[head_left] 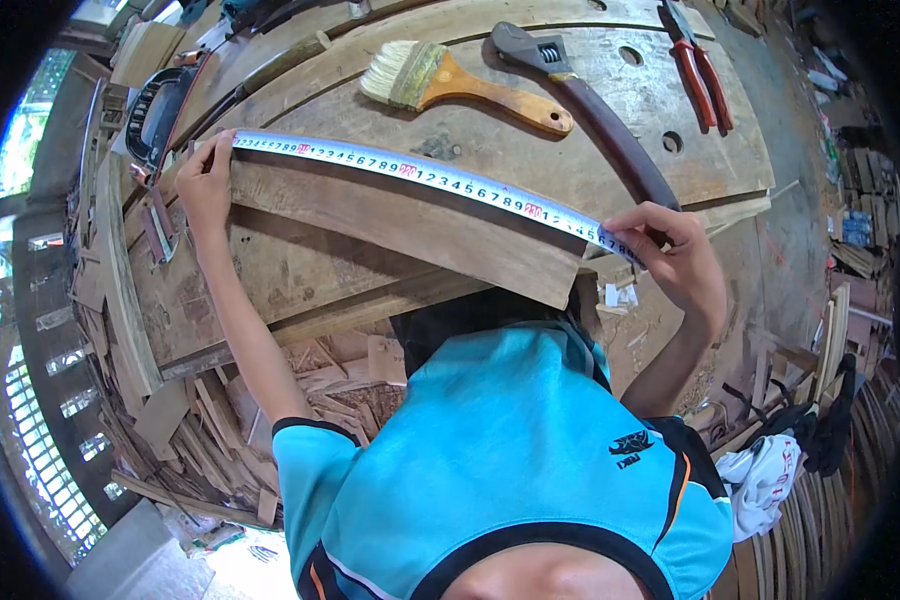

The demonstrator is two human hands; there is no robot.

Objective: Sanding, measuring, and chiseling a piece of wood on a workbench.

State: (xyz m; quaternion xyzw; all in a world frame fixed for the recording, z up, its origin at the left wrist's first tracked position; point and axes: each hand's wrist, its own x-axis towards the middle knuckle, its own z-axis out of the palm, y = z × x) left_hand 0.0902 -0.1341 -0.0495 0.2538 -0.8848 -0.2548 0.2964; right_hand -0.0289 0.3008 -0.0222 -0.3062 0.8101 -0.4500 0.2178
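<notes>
Turquoise cloth shirt (510, 410); left hand (206, 188), right hand (678, 258) pinch white metal tape (440, 179), already spanning brown wooden plank (420, 228); marking, I can't tell.

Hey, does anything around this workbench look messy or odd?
Yes: the wood scraps below the workbench, toward the left, lie at mixed angles in an untidy jumble. The measuring tape between the left hand and right hand shows no obvious damage.

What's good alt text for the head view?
A person's left hand and right hand hold a measuring tape stretched along a wooden board at a workbench. Beyond it lie a broad brush, an adjustable wrench and red-handled pliers.
</notes>
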